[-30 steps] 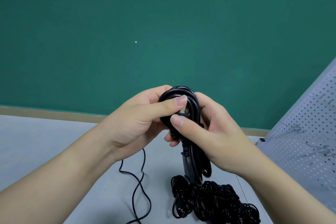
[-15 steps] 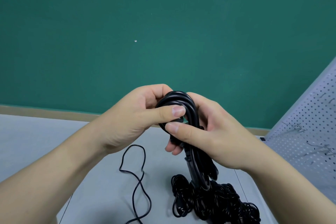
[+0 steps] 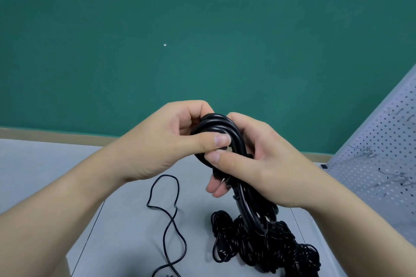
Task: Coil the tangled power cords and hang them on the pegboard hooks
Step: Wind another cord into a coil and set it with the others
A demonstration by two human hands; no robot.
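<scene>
Both hands hold a coiled black power cord [image 3: 219, 124] in the air above the table. My left hand [image 3: 162, 141] grips the top of the coil, its thumb pressed across the loops. My right hand [image 3: 258, 159] grips the coil from the right, its thumb just below the left thumb. The coil's lower loops [image 3: 249, 211] hang down below my right hand. A tangled pile of black cords [image 3: 258, 245] lies on the table beneath. The grey pegboard [image 3: 382, 159] with wire hooks [image 3: 365, 152] leans at the right.
A thin loose black cord [image 3: 171, 216] snakes across the grey table [image 3: 126, 220] left of the pile. A green wall [image 3: 202, 40] with a tan skirting strip stands behind the table.
Both hands shifted slightly right and down with the coil. The thumbs slid closer together over the loops, and the hanging loops swung a little to the right.
</scene>
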